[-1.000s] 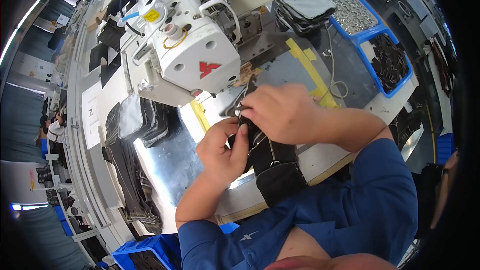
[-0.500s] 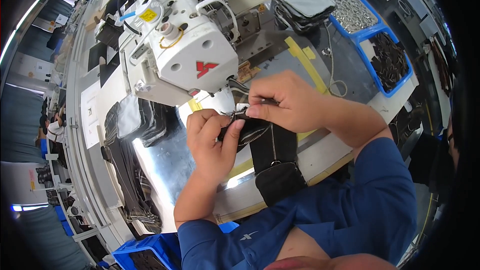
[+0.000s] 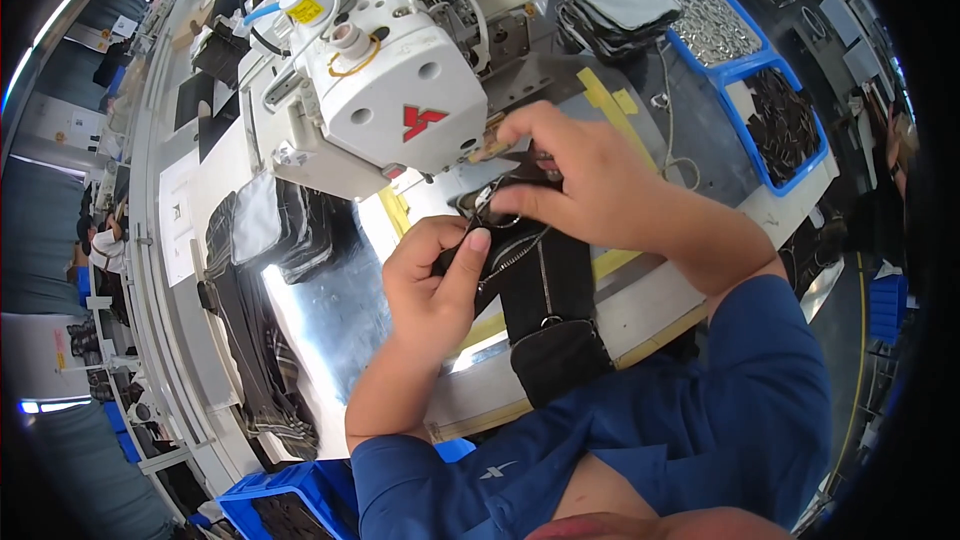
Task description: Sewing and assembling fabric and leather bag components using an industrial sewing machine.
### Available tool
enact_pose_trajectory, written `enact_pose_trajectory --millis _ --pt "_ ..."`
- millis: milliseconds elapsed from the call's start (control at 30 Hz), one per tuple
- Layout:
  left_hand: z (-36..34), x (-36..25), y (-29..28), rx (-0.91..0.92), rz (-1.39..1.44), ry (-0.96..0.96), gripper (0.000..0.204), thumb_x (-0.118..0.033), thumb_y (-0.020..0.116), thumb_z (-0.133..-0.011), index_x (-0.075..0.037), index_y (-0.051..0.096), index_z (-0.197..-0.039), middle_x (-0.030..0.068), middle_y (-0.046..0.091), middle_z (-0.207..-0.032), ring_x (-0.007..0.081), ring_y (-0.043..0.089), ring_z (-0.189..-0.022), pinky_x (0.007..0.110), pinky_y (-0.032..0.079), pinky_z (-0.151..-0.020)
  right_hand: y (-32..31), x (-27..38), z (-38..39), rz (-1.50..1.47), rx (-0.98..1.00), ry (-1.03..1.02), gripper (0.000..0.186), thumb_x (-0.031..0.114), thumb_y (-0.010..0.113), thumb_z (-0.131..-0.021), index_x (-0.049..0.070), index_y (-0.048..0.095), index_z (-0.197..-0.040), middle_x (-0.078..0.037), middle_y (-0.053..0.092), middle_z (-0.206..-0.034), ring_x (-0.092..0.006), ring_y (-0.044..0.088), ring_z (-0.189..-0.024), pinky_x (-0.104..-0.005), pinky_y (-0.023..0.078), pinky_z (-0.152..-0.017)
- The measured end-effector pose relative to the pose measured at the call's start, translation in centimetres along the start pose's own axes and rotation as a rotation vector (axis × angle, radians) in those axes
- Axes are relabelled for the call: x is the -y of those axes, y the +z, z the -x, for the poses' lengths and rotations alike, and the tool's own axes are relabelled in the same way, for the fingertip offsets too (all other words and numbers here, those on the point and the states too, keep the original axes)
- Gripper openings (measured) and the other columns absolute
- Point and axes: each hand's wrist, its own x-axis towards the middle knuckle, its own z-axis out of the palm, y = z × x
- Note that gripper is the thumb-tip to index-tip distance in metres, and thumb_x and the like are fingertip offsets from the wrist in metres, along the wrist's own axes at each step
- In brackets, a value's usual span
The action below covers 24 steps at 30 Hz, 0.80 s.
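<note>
A black zippered fabric piece (image 3: 548,270) lies between my hands, its lower flap (image 3: 562,358) hanging over the table's front edge. My left hand (image 3: 437,275) is closed, pinching the piece's gathered upper edge between thumb and fingers. Beside it, my right hand (image 3: 585,175) has its thumb against the dark material and its index finger lifted and bent; the other fingers curl round a dark part. A small silvery metal piece (image 3: 484,198) shows between the hands. Just beyond them stands the white sewing machine head (image 3: 405,105).
Stacked dark fabric panels lie left (image 3: 270,230) and far right (image 3: 615,5) of the machine. One blue bin holds metal rings (image 3: 712,25); another holds dark strips (image 3: 778,125). A cord (image 3: 668,120) lies nearby. At lower left stands a blue crate (image 3: 235,510).
My right index finger has lifted away from the thumb, opening a gap above the black fabric. The small metal piece shows more clearly. My left hand keeps its pinch.
</note>
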Motion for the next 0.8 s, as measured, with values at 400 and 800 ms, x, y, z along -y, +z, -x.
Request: enact_pose_trajectory --millis 400,800 --pt "0.5 -0.5 0.4 -0.002 0.054 -0.157 0.010 -0.006 0.073 -0.098 0.004 0.071 -0.099 0.0126 0.074 -0.112 0.0086 0.062 -0.087 0.024 0.051 -0.077 0.9 2.5 3.0 0.702 -0.136 -0.429 0.012 0.019 0.067 -0.080 0.010 0.066 -0.087 0.000 0.046 -0.073 -0.0140 0.050 -0.055 -0.0304 0.035 -0.050" --pt "1.0 -0.5 0.5 -0.012 0.139 -0.187 0.014 -0.006 0.071 -0.100 0.006 0.071 -0.106 0.0132 0.074 -0.113 0.0114 0.064 -0.096 0.026 0.052 -0.086 1.2 2.2 3.1 0.743 -0.157 -0.472 0.009 0.017 0.068 -0.079 0.008 0.068 -0.082 0.001 0.046 -0.070 -0.0135 0.047 -0.053 -0.0300 0.031 -0.050"
